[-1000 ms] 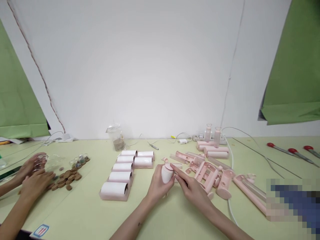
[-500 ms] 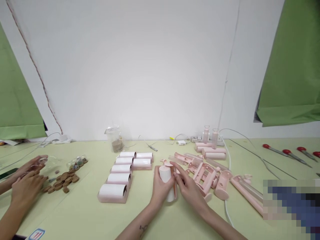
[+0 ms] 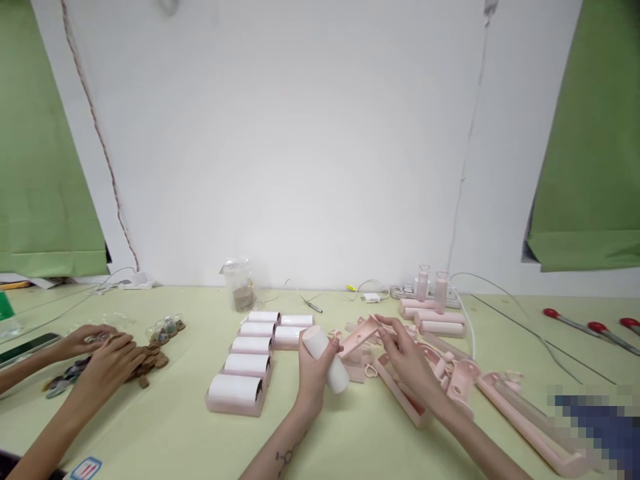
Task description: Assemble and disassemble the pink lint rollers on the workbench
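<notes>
My left hand [image 3: 314, 370] is wrapped round a white cylinder [image 3: 330, 367] with a pale pink end, held tilted above the table. In my right hand [image 3: 400, 343], a pink trough-shaped plastic part [image 3: 359, 339] is pinched at its upper right end. The part's lower left end is close to my left thumb; I cannot tell whether they touch. Below my right hand lies another long pink trough [image 3: 400, 393], with a small pink heart-shaped ring [image 3: 371, 371] beside it. More pink plastic parts [image 3: 463, 380] lie jumbled to the right, partly hidden by my hand.
Several white-topped pink pieces [image 3: 235, 390] stand in rows left of my hands. A co-worker's hands [image 3: 107, 353] handle brown discs [image 3: 150, 360] at far left. Pink tubes [image 3: 440, 320], a white cable [image 3: 473, 327] and red-handled tools [image 3: 600, 329] are on the right.
My hands have moved apart. The pink part, earlier upright against the white cylinder, is now away from it on the right. The cylinder has tilted. The co-worker's hands have moved right, onto the discs.
</notes>
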`<state>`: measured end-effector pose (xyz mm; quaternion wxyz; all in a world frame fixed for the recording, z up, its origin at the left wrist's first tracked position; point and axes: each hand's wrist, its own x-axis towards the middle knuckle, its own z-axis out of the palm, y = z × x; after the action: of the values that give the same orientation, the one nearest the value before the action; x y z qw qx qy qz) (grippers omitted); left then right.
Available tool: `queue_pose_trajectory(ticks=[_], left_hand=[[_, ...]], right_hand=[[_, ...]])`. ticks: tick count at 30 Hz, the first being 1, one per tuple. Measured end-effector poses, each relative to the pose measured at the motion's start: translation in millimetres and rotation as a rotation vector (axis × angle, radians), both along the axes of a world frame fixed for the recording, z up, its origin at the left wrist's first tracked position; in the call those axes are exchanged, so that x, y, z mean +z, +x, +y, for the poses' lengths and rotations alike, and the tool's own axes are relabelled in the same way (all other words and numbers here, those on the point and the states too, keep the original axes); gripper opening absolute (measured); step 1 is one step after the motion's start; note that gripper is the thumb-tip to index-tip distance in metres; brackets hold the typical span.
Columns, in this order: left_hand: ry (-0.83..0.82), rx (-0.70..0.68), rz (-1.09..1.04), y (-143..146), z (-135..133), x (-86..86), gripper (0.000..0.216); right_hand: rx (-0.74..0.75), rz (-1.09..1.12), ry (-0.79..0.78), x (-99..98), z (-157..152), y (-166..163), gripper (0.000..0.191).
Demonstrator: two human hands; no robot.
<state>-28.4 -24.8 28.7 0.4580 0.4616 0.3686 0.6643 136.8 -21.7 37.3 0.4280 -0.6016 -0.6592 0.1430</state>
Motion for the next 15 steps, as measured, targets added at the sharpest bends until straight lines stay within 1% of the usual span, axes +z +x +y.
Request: queue_pose_trajectory(ticks=[2,5,7,8,10,11,13,15], left_hand=[[0.003,-0.033,0.023,-3,2,-0.6,0.043],[0.015,-0.007,0.251,-11,9,-1.9,0.038],[0.045,-0.014,0.408,-19,14,-1.2,0.033],[0.058,-0.031,0.451,-23,15,-0.1,0.030],[0.083,-0.040,0.529,-31,18,2.8,0.027],[0.095,-0.010,0.602,-35,18,4.3,0.026],[0.111,0.105,0.800,-41,18,6.1,0.025],[0.120,0.218,0.990,-44,18,5.7,0.029]], right_hand=[[-0.084,-0.089,-0.041,5.2,18,7,0.041],[-0.117,-0.168,-0.086,8.2,44,17,0.036],[-0.123,-0.222,-0.115,8.7,55,25,0.031],[-0.129,-0.250,-0.131,9.2,57,30,0.028],[-0.142,-0.301,-0.164,11.2,57,38,0.021],[-0.144,-0.324,-0.179,12.7,53,41,0.018],[-0.121,-0.354,-0.197,15.3,42,41,0.017],[-0.041,-0.359,-0.187,15.3,25,31,0.022]])
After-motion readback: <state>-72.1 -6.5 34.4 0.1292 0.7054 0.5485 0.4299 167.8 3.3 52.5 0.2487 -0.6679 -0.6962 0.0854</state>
